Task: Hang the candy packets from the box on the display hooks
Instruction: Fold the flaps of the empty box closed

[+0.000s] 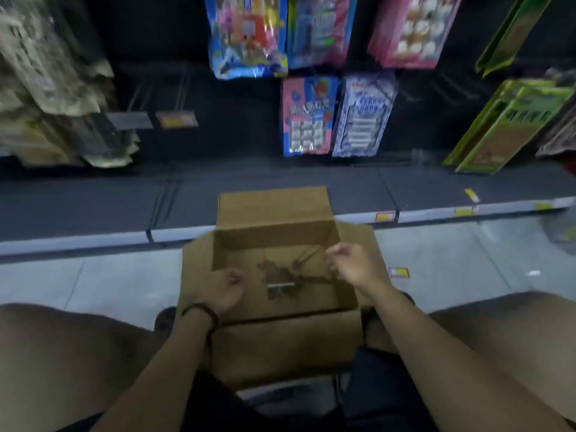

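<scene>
The open cardboard box [280, 307] sits on the floor between the knees, long axis toward the shelf, both hands over it with fingers curled shut, left hand [223, 291], right hand [355, 263], while candy packets [307, 115] hang upright above.

The brown cardboard box [280, 275] sits open on the floor, flaps spread, no packets inside. Colourful candy packets [308, 116] hang on the display hooks [180, 92] above.

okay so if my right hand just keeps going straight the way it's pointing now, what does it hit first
Probably the far inner wall of the open brown cardboard box. The right hand hovers loosely curled over the box's right rim, pointing forward and leftward across the empty-looking interior. Depth is unclear; it might pass above that wall.
</scene>
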Available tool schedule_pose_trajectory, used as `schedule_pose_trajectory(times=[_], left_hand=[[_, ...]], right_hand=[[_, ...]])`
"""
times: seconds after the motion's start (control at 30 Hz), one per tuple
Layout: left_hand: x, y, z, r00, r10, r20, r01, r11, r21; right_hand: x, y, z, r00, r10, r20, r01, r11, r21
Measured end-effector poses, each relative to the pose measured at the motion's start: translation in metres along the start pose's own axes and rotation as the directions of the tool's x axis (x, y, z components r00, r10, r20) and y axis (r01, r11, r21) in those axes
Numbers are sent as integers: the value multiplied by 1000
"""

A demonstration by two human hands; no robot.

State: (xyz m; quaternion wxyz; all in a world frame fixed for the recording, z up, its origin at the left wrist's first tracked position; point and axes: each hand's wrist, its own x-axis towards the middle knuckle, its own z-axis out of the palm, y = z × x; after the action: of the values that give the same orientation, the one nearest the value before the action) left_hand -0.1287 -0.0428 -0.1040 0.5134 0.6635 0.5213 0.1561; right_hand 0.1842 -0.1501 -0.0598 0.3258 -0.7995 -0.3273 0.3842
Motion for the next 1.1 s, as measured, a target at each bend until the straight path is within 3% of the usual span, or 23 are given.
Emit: schedule_pose_trajectory(times=[0.03, 0.07, 0.13, 0.27, 0.33, 0.5, 0.6, 0.83, 0.93, 1.0, 1.03, 1.1], left_hand=[[3, -29, 11, 996, 32, 80, -49, 974, 221], [12, -64, 18, 982, -114, 153, 52, 933, 356], [17, -111, 33, 888, -439, 141, 389, 877, 281], [-1, -114, 33, 832, -529, 165, 505, 847, 166], [-18, -86, 31, 808, -562, 175, 542, 827, 151], [-23, -70, 36, 753, -633, 181, 642, 767, 13], [-12, -80, 36, 744, -640, 191, 660, 749, -61], [0, -23, -22, 693, -706, 147, 708, 628, -323], [5, -13, -30, 678, -728, 101, 679, 568, -466], [5, -4, -17, 738, -674, 21, 582, 621, -525], [6, -2, -8, 773, -633, -50, 533, 690, -489], [6, -2, 11, 842, -510, -175, 466, 852, -239]], right_hand=[[3, 30, 9, 996, 89, 17, -89, 996, -15], [3, 58, 14, 984, 174, 36, -172, 984, -47], [1, 100, 20, 945, 321, 61, -313, 943, -111], [7, 128, 11, 813, 579, 60, -580, 815, -12], [11, 132, 8, 777, 625, 75, -628, 777, 34], [11, 137, 18, 743, 641, 193, -642, 764, -68], [15, 136, 19, 767, 617, 176, -613, 786, -82], [22, 94, -29, 792, 590, 159, -611, 768, 194], [28, 79, -47, 780, 580, 233, -618, 658, 430], [28, 73, -43, 821, 518, 240, -557, 638, 532], [26, 71, -35, 845, 487, 222, -526, 678, 514], [26, 76, -9, 900, 407, 153, -435, 852, 292]])
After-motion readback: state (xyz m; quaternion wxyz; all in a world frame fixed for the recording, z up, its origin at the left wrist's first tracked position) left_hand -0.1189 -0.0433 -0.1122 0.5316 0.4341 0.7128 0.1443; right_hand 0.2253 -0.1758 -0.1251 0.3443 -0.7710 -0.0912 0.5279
